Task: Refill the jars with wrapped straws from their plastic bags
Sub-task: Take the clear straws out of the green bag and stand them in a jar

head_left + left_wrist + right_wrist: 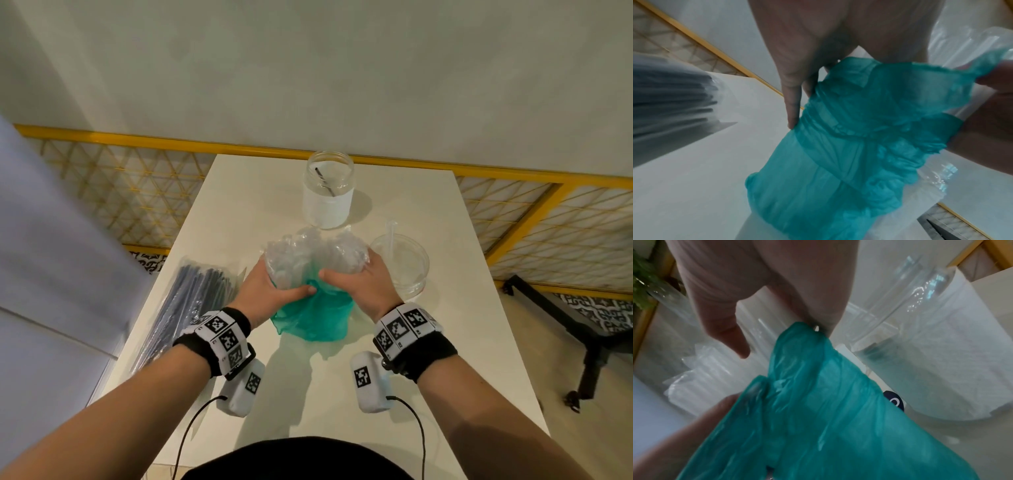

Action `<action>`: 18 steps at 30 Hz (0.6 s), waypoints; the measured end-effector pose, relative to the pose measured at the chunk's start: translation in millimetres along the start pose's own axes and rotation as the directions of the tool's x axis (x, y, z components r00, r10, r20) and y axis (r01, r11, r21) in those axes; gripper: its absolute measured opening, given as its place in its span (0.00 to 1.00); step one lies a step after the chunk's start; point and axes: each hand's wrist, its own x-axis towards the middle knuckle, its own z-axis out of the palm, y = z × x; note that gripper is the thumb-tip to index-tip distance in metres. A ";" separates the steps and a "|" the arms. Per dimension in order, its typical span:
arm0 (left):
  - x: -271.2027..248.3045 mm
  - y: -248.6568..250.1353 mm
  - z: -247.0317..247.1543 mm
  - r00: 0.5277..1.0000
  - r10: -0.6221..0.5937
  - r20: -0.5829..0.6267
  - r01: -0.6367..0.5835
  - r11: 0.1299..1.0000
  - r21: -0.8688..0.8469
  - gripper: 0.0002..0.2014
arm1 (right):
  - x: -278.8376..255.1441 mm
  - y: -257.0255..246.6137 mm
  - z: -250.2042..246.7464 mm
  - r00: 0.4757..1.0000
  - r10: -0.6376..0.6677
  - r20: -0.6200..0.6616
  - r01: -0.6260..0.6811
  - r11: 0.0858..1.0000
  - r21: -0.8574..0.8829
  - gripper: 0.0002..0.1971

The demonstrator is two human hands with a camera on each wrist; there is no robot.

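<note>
Both hands are holding a crumpled teal plastic bag [313, 317] stuffed with clear-wrapped straws [313, 255], near the middle of the white rectangular desk [462, 342]. The left hand [270, 291] is curling its grip round the left side of the bundle, thumb pressing into the teal film; the left wrist view shows its fingers [792, 104] lying along the teal plastic bag [849, 146]. The right hand [359, 284] is gripping the right side, thumb tucked into the film; in the right wrist view its fingers [812, 311] are pinching the gathered edge of the bag [818, 410]. Beyond the bag, a tall clear glass jar with a white label [328, 190] is standing upright with one dark straw [324, 181] leaning inside. Just right of the bag, a wide clear glass jar [404, 265] is holding a single clear-wrapped straw [390, 233]. Left of the bag, a flat clear plastic bag of dark straws [185, 308] is lying on the desk, apart from the hands.
</note>
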 end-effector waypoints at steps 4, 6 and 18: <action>1.3 2.8 21.3 0.997 0.056 -0.050 -0.055 0.998 0.023 0.32 | -4.0 0.8 -0.2 0.993 -0.047 -0.109 0.051 0.998 0.038 0.29; 1.9 1.3 29.5 0.996 0.070 -0.057 -0.068 0.997 0.034 0.33 | -5.4 0.3 -0.6 0.981 -0.078 -0.179 0.078 0.997 -0.012 0.32; 1.0 5.5 49.2 0.997 0.069 -0.039 -0.067 0.997 0.045 0.39 | -5.6 -59.5 -31.1 0.973 -0.196 -0.125 0.186 0.979 -0.085 0.30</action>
